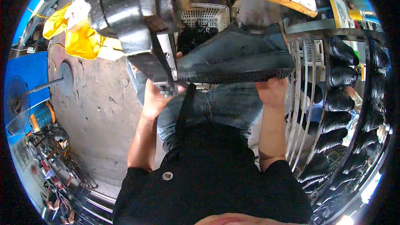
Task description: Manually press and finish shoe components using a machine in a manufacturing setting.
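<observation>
the left hand (155,96) gripped the shoe (233,58) at its toe end, fingers curled under the sole where it met the machine (137,21). the right hand (273,91) cupped the heel end from below. the shoe lay between the hands, held up before the chest, long axis running left to right, sole down, toe pointing left into the machine head. both hands touched it; the left was nearer the machine. a rack (300,100) of black shoes (341,75) stood at the right, a basket (206,16) beyond.
</observation>
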Demonstrator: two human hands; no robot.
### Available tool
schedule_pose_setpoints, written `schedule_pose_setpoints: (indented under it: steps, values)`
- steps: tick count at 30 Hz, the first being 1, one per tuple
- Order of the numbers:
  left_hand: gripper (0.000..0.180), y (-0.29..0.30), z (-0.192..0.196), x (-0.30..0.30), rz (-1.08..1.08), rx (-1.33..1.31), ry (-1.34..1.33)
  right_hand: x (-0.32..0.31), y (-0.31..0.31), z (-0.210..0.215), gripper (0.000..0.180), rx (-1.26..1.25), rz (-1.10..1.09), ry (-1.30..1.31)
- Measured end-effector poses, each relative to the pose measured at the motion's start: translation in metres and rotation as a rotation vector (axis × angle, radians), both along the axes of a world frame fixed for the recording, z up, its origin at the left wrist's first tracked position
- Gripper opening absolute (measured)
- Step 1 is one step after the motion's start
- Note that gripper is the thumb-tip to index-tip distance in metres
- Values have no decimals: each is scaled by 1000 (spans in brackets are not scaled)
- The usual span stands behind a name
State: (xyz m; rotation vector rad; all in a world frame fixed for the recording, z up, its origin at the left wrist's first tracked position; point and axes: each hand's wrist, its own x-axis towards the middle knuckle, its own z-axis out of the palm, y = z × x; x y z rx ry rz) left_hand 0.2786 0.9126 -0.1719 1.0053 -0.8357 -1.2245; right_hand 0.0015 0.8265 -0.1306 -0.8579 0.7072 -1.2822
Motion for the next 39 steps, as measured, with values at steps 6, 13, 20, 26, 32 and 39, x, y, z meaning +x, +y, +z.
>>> schedule_pose_setpoints:
  steps: [6, 13, 20, 26, 32, 39]
  values:
    - [72, -2, 15, -3, -24, -113, -8, -35, 5, -47, 68, 98, 161, -230]
    - [64, 1, 32, -8, 129, -275, -670, 3, -7, -8, 55, -67, -205, 557]
    - [56, 0, 25, -18, 190, -407, -797, 50, 12, 25, 24, -291, 136, 808]
    - [44, 1, 29, -18, 236, -496, -946, 58, 6, 20, 16, -27, 256, 704]
    - [44, 0, 19, -11, 213, -509, -1030, 61, 2, 20, 12, -27, 392, 792]
    - [47, -5, 18, -15, 224, -426, -1033, 76, 31, 37, 11, -298, 531, 645]
